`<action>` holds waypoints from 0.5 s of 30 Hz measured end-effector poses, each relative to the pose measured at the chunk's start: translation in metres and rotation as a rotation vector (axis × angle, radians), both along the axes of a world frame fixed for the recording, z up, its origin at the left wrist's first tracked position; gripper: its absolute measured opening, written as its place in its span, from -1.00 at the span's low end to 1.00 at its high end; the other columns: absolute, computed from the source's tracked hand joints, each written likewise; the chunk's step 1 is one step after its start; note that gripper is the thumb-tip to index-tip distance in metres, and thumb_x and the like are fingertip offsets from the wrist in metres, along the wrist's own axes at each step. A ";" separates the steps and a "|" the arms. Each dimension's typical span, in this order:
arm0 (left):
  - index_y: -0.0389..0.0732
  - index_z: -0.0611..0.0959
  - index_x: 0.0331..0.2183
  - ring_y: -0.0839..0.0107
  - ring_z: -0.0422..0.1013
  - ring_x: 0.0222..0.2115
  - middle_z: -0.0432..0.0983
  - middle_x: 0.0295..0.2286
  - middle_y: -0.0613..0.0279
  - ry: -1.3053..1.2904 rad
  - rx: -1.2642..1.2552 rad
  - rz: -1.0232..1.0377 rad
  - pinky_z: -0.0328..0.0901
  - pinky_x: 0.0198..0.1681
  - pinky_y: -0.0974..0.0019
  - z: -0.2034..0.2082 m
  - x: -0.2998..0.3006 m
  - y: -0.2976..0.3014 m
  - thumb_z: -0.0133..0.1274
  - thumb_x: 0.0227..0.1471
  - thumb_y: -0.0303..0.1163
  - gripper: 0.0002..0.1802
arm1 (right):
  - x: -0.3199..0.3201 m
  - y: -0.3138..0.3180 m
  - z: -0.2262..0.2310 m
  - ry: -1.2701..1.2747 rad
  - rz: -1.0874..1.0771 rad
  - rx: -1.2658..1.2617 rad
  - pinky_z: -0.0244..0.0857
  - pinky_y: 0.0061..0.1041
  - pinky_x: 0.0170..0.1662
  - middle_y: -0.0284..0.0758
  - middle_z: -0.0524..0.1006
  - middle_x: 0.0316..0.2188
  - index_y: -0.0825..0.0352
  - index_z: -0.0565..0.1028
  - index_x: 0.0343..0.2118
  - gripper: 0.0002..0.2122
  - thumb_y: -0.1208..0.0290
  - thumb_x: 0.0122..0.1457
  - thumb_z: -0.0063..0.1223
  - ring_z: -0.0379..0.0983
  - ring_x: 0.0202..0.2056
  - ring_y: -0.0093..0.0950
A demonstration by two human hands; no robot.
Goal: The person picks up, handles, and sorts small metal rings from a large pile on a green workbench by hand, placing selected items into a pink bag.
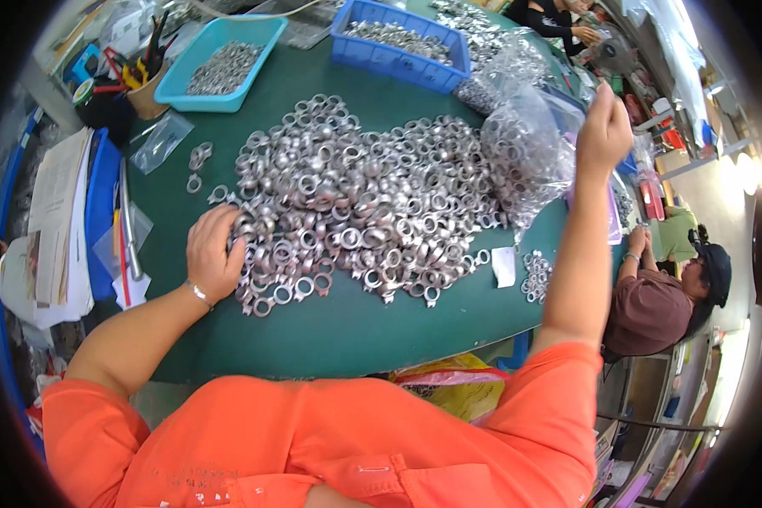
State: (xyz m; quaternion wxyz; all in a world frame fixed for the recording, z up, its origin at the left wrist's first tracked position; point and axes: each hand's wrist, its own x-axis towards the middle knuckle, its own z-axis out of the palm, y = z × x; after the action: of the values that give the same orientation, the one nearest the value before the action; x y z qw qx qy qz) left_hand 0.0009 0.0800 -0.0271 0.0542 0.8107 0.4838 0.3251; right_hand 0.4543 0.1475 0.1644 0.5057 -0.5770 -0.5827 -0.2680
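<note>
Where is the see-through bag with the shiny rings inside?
In the head view the clear plastic bag hangs on the person's right side, pinched at its top by the raised right hand, over the right edge of the big pile of metal rings.

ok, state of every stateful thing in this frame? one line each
left hand: palm down on the edge of the ring pile, fingers curled into it
right hand: raised, pinching the clear bag's top
pile of metal rings: loose, spread on the green table
clear bag: lifted, partly filled with rings
light blue tray: open, part-filled
dark blue bin: open, holds rings
</note>
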 end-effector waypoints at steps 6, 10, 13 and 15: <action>-0.23 0.46 -0.24 0.07 0.28 -0.15 0.37 -0.21 0.05 -0.021 0.002 -0.016 0.13 -0.08 0.12 -0.007 0.001 0.004 -0.03 -0.16 -0.36 -0.66 | 0.096 0.040 -0.014 -0.339 -0.482 -0.834 0.28 -0.27 -0.18 -0.01 0.47 -0.29 0.41 0.46 -0.28 -0.71 0.32 0.06 -0.20 0.42 -0.22 -0.17; -0.22 0.48 -0.27 0.11 0.29 -0.17 0.39 -0.23 0.10 -0.022 0.015 -0.001 0.15 -0.13 0.14 -0.007 -0.004 0.002 -0.01 -0.18 -0.35 -0.67 | -0.025 0.004 -0.036 -0.414 0.116 -0.251 0.28 -0.38 -0.16 -0.15 0.48 -0.30 0.37 0.46 -0.28 -0.80 0.52 0.03 -0.14 0.42 -0.23 -0.24; -0.20 0.51 -0.33 0.14 0.31 -0.20 0.42 -0.27 0.14 -0.037 0.045 -0.007 0.15 -0.15 0.16 -0.011 -0.011 0.000 0.01 -0.20 -0.34 -0.71 | -0.126 -0.046 -0.089 -0.246 0.651 -0.667 0.27 -0.38 -0.17 -0.22 0.47 -0.37 0.35 0.47 -0.34 -0.79 0.66 -0.09 -0.05 0.38 -0.27 -0.25; -0.20 0.53 -0.37 0.15 0.32 -0.23 0.43 -0.30 0.16 -0.079 0.027 -0.020 0.15 -0.17 0.18 -0.011 -0.004 0.000 0.02 -0.22 -0.31 -0.73 | -0.162 -0.066 -0.112 -0.321 0.662 -0.661 0.25 -0.36 -0.19 -0.23 0.45 -0.38 0.35 0.48 -0.34 -0.80 0.65 -0.09 -0.04 0.35 -0.29 -0.23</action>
State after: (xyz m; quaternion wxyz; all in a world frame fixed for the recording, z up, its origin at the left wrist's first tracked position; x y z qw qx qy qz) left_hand -0.0029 0.0799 -0.0386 0.0658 0.8027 0.4687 0.3629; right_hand 0.2926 0.0815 0.0527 0.2576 -0.4417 -0.8591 0.0208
